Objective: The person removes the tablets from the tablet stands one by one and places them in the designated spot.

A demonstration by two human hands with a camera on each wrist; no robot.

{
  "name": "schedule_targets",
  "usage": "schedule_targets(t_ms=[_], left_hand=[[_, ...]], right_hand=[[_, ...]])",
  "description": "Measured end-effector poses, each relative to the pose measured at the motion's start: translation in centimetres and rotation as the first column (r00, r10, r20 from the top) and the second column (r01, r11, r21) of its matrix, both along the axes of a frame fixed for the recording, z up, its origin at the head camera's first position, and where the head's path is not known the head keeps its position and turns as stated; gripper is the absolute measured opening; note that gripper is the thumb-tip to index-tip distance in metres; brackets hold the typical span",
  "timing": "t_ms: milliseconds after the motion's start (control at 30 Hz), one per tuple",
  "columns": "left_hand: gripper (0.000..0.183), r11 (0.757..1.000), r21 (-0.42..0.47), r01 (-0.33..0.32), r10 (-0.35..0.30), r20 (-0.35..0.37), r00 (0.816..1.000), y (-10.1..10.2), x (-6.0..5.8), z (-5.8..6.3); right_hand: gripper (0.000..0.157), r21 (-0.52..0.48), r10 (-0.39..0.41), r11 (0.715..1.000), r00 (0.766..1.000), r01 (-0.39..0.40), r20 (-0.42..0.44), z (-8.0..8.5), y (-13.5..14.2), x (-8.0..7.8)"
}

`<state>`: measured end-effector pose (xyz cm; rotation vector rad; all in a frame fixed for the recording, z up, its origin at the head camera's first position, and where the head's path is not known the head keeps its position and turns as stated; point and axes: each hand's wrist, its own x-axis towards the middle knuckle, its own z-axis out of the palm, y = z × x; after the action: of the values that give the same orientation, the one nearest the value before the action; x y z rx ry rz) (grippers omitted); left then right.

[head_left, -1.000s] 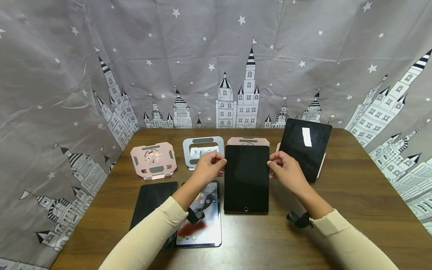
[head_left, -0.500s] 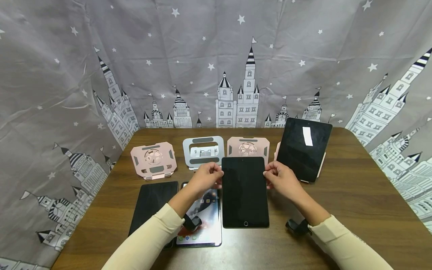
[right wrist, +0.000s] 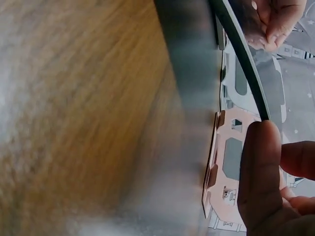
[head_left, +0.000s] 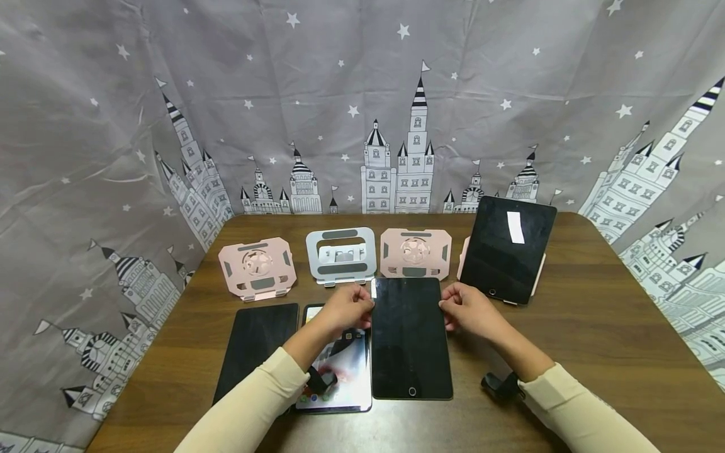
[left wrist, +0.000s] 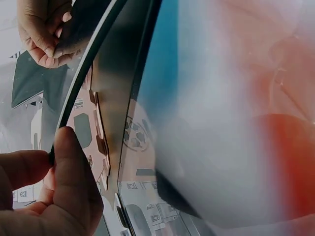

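A black tablet with a round home button spans the space between two hands in the head view. My left hand pinches its left edge near the top, and my right hand pinches the opposite edge. In the left wrist view, the thumb and fingers of the left hand grip the thin rim of the tablet, above the table. The right wrist view has the right hand pinching the rim likewise. Just behind the tablet stands a pink tablet stand.
Another pink stand and a pale blue stand are at the back left. At right, a black tablet with a white strip leans on a stand. A dark tablet and a lit-screen tablet lie front left.
Both hands have brought the black tablet down and nearer the person. The pink stand behind it, mostly covered before, now shows. The other tablets and stands have stayed put.
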<state>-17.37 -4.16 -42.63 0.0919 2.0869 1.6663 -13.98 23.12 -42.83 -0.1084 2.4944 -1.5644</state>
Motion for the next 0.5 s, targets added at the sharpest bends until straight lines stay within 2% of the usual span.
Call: schedule_targets(t_ms=[267, 400, 500], left_hand=[[0.008, 0.981, -0.175, 0.077, -0.096, -0.103, 0.990, -0.1, 0.2, -0.1], [0.014, 0.963, -0.252, 0.091, -0.125, -0.125, 0.984, -0.2, 0.4, -0.1], [0.016, 0.946, -0.311, 0.091, -0.141, -0.140, 0.980, -0.3, 0.5, -0.3]], right_hand=[[0.007, -0.042, 0.058, 0.998, 0.995, -0.055, 0.082, -0.9, 0.1, -0.2], [0.006, -0.039, 0.066, 0.997, 0.990, -0.061, 0.126, -1.1, -0.1, -0.5], [0.005, -0.028, 0.101, 0.995, 0.986, -0.098, 0.134, -1.1, -0.1, -0.6]])
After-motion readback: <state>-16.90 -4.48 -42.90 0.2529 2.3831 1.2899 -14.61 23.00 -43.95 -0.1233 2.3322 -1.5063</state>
